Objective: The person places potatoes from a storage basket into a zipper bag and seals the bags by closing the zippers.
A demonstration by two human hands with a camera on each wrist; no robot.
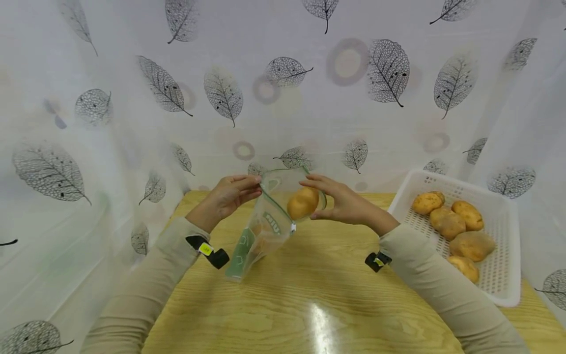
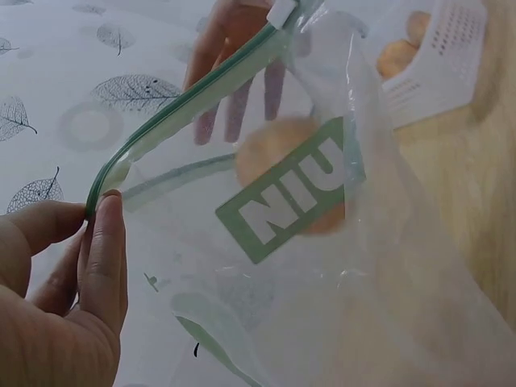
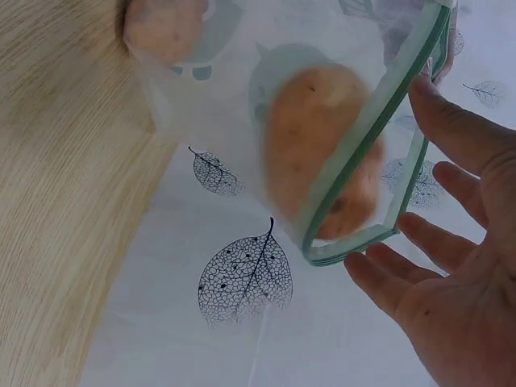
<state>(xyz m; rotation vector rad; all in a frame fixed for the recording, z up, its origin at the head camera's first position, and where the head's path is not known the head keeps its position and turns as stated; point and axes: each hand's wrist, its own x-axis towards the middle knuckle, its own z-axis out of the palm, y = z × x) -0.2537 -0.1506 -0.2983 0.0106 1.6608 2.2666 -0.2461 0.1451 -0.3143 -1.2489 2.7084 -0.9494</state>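
Note:
My left hand pinches the green-edged rim of a clear zip bag between thumb and fingers. The bag hangs tilted over the table with its mouth spread. Just inside the mouth is a potato, blurred in the right wrist view. My right hand is at the mouth's other side, fingers spread and apart from the potato; its thumb and fingertips are at the green rim. Lower down in the bag, another potato shows through the plastic. A white slider sits on the rim.
A white perforated basket with several potatoes stands on the right of the wooden table. Behind and to the left hangs a pale curtain printed with leaves.

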